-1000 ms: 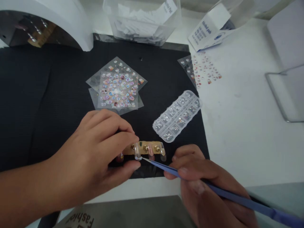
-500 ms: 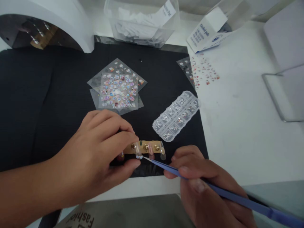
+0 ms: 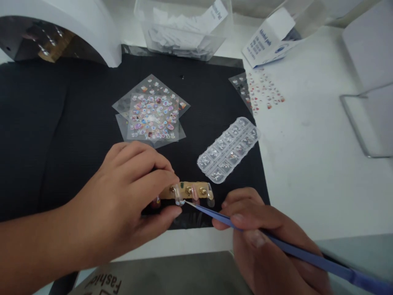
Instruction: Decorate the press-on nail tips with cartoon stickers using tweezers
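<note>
Blue tweezers: the slim blue metal tweezers (image 3: 264, 237) sit pinched in the right hand (image 3: 270, 241), tip touching the clear false nail (image 3: 179, 200); against the earlier frames the tip has barely shifted, only edging slightly closer to the nail.
Left hand: the left hand (image 3: 123, 200) stays where it was, fingers curled narrowly, thumb and forefinger pressing on the gold-coloured nail holder strip (image 3: 190, 191).
Place: strip and nails lie at lower centre of the frame, near the front edge of the black fabric mat (image 3: 61, 131).
Change in view: everything sits a touch higher than half a second ago.
Around: clear plastic compartment box of rhinestones (image 3: 229, 149) just above right of the strip; stacked transparent sticker sheets (image 3: 152, 112) at centre; white alcohol-pad carton (image 3: 270, 41) upper right; white dome lamp (image 3: 61, 28) upper left.
In the way: the left hand hides the strip's left end.
</note>
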Tool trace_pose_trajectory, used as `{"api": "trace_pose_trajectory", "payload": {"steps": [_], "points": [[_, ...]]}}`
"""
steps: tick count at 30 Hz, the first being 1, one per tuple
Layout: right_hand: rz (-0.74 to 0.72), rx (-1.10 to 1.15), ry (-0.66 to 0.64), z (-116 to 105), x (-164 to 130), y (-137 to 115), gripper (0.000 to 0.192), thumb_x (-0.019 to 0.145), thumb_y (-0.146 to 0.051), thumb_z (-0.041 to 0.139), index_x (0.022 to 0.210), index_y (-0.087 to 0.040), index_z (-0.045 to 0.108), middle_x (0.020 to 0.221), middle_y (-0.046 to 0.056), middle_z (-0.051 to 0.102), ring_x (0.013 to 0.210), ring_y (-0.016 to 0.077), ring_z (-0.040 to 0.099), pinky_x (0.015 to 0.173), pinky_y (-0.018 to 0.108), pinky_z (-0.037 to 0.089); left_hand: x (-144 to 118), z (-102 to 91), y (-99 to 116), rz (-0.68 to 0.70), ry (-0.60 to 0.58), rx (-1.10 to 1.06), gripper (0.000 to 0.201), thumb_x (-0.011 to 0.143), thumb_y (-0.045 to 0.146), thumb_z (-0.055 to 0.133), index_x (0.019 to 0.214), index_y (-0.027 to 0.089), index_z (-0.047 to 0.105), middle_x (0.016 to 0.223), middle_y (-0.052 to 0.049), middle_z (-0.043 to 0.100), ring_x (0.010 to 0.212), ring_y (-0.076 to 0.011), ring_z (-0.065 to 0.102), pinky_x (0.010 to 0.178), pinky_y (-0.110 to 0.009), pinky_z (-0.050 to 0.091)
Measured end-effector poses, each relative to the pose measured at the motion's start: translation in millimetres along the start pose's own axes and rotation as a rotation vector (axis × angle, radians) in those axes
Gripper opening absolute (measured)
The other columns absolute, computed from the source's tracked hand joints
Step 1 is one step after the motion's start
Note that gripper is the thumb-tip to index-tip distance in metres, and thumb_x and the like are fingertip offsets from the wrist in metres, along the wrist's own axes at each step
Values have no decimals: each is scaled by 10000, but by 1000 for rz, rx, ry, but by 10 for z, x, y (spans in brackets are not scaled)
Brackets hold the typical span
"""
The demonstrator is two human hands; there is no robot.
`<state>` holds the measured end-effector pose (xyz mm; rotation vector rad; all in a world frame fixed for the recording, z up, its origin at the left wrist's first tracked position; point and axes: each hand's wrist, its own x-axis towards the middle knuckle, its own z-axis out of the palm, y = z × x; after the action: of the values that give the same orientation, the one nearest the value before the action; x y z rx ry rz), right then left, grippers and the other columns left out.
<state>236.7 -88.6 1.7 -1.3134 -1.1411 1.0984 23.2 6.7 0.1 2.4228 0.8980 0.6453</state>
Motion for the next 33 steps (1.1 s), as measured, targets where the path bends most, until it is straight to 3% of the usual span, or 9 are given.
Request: {"api": "trace_pose_trajectory", "payload": {"steps": [33], "points": [[0,-39,-19,-9,39,-15,232,958,-198,526,969,-309,729,804,37,709,804,215,578,699,375,523,-5,-9,-5,12,1,0,109,882,194,645,973,243,608,1004,-28,661,969,-254,596,843,-460,438]]}}
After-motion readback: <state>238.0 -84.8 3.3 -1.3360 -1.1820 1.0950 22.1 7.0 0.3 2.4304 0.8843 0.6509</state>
